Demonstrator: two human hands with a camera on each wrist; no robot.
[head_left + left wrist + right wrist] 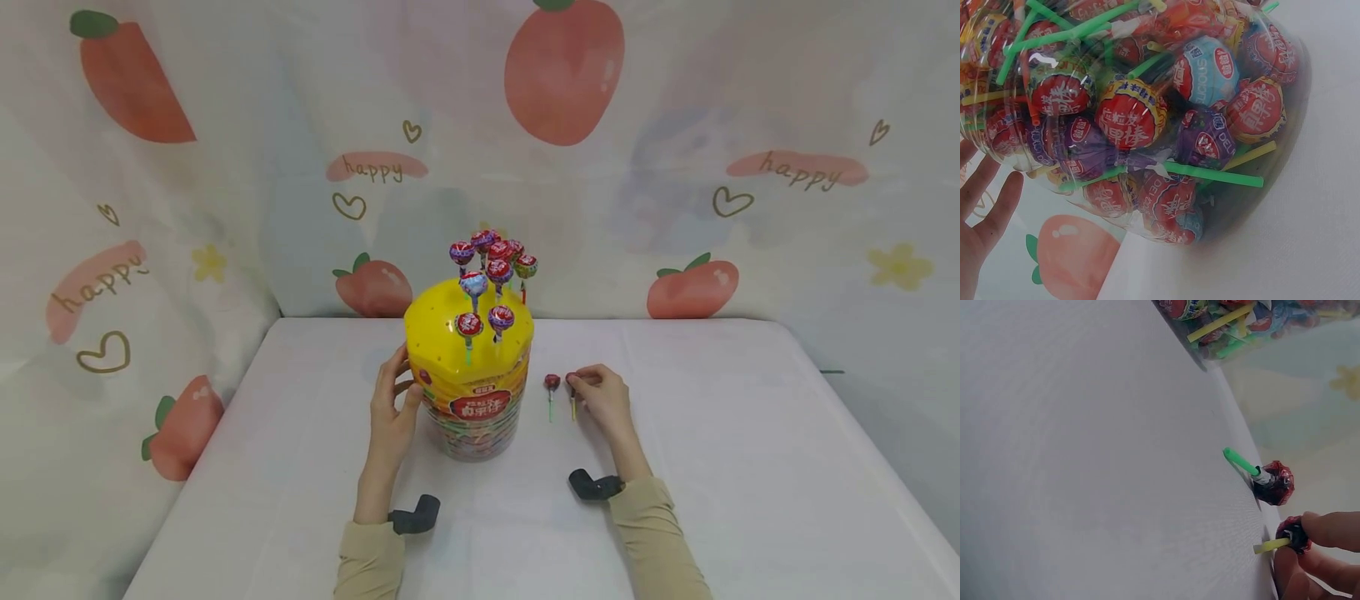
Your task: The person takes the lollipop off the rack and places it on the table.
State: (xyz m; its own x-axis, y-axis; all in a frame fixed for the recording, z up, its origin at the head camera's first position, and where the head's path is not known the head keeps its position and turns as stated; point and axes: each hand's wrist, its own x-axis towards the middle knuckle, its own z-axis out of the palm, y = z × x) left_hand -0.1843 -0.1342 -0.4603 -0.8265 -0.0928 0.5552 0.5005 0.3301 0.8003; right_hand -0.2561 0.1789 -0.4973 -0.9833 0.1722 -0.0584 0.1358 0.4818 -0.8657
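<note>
Yellow-stick lollipop (pixel 1291 532): in my right hand, at the tub's 3 o'clock, its stick pointing to 6 o'clock in the head view.
Right grip (pixel 603 400): narrow, thumb and fingertips pinching the wrapped ball, which I judge leaves the stick free.
Right wrist view: shows that pinch plainly; from my head, fingers cover part of the ball.
Green-stick lollipop (pixel 551 385): on the desk (pixel 712 417), just beside at 9 o'clock, apparently set for easy reach.
Tub (pixel 482 404): upright, its yellow lid (pixel 435 325) bearing standing lollipops (pixel 499 271), mostly towards 1 o'clock.
Left grip (pixel 393 400): fingers spread at the tub's 9 o'clock, probably steadying it.
Left wrist view: shows packed lollipops (pixel 1129 119) behind the clear wall closely; only the head view shows the lid.
</note>
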